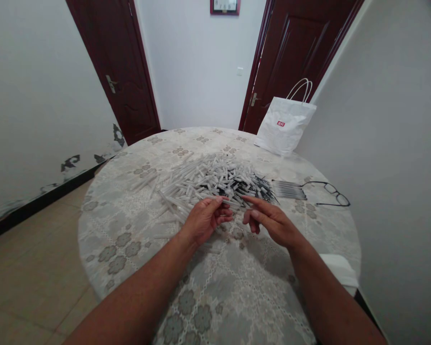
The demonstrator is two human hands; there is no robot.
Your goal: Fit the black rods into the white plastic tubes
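My left hand (210, 218) pinches a clear, slender pen barrel (232, 203) between thumb and fingertips; its far end points toward my other hand. Just to the right, my right hand (267, 218) hovers with its index finger stretched out and thumb apart, and I see nothing held in it. Both hands are at the near edge of a heap of loose pen parts (215, 175). White cap-like pieces lie on top, clear tubes (175, 206) spread to the left, and thin black refill-like sticks (264, 187) stick out at the right.
A neat row of slender pens (290, 189) lies right of the heap, beside black-framed glasses (332, 191). A white paper bag (285, 124) stands at the back right. The round table wears a flowered cloth (129, 230). Some white object (339, 270) is by the right edge, partly behind my forearm.
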